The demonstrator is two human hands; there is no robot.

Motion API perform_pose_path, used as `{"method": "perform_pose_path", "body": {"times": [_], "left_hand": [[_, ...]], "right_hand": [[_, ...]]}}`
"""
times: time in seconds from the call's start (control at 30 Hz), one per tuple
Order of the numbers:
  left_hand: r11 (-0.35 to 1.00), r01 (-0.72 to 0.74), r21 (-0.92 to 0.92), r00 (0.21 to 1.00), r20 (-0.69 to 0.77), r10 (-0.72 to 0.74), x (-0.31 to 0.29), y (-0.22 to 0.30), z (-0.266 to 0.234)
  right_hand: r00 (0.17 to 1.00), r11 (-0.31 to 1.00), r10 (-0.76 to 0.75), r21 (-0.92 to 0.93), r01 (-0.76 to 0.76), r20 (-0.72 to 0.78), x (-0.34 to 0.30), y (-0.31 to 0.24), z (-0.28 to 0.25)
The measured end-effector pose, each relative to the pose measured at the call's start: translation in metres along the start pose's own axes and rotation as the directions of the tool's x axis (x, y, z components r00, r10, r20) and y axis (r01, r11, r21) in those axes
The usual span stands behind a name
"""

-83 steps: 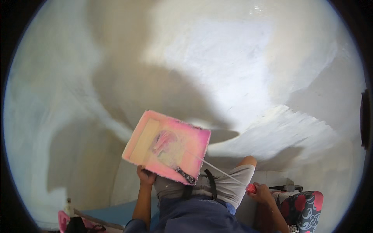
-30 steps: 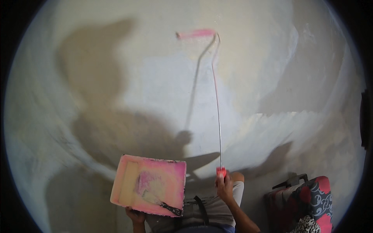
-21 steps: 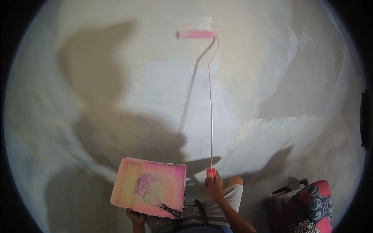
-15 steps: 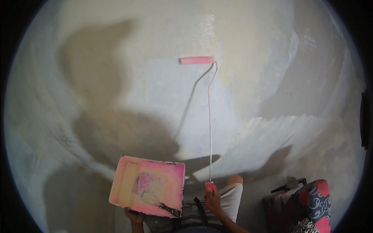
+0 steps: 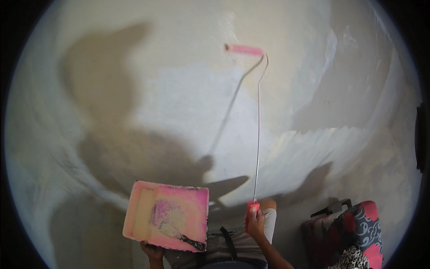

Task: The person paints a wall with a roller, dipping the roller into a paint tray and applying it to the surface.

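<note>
My right hand (image 5: 255, 221) is wrapped round the red handle of a paint roller (image 5: 258, 130). Its long thin rod reaches up the wall, and the pink roller sleeve (image 5: 245, 49) lies against the upper middle of the wall, tilted slightly. Under its lower left edge, my left hand (image 5: 152, 250) grips a pink paint tray (image 5: 201, 215); part of those fingers is hidden beneath it. Cream and magenta paint coats the tray's inside. A putty knife (image 5: 193, 242) with a dark, paint-spattered handle lies in it.
The wall (image 5: 201, 94) ahead is patchy cream, white and grey, with a wet-looking streak near the roller. At lower right stands a red, black and grey patterned padded seat (image 5: 349, 224) with a spotted cloth (image 5: 354, 258) on it. My shadow falls across the wall's left.
The roller sleeve has moved up and to the right on the wall and is now tilted. My right hand has risen and shifted right with it; the left hand still holds the tray.
</note>
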State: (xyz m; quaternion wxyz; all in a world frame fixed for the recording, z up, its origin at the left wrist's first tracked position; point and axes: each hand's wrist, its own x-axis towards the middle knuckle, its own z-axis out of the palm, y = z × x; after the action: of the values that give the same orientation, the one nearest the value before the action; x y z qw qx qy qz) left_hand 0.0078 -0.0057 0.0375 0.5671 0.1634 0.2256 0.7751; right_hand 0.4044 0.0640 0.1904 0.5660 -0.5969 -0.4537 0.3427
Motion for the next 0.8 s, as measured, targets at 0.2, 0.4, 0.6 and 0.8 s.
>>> {"method": "perform_pose_path", "body": {"times": [0.2, 0.4, 0.6, 0.8], "left_hand": [[1.0, 0.001, -0.03, 0.997, -0.077, -0.003, -0.001, 0.001, 0.001], [0.987, 0.082, -0.138, 0.968, -0.225, -0.112, -0.001, 0.005, 0.028], [0.999, 0.008, 0.046, 0.994, -0.108, -0.003, -0.003, 0.003, 0.02], [0.999, -0.003, 0.041, 0.982, -0.186, 0.01, 0.002, 0.0, 0.007]], "right_hand": [[0.996, 0.997, -0.015, -0.075, 0.022, 0.084, 0.012, -0.007, -0.005], [0.97, 0.967, 0.23, -0.132, -0.219, 0.075, -0.042, 0.009, -0.024], [0.968, 0.963, 0.24, -0.146, -0.228, 0.071, -0.071, 0.012, -0.025], [0.982, 0.989, 0.136, -0.079, -0.127, 0.131, -0.029, 0.003, -0.024]]}}
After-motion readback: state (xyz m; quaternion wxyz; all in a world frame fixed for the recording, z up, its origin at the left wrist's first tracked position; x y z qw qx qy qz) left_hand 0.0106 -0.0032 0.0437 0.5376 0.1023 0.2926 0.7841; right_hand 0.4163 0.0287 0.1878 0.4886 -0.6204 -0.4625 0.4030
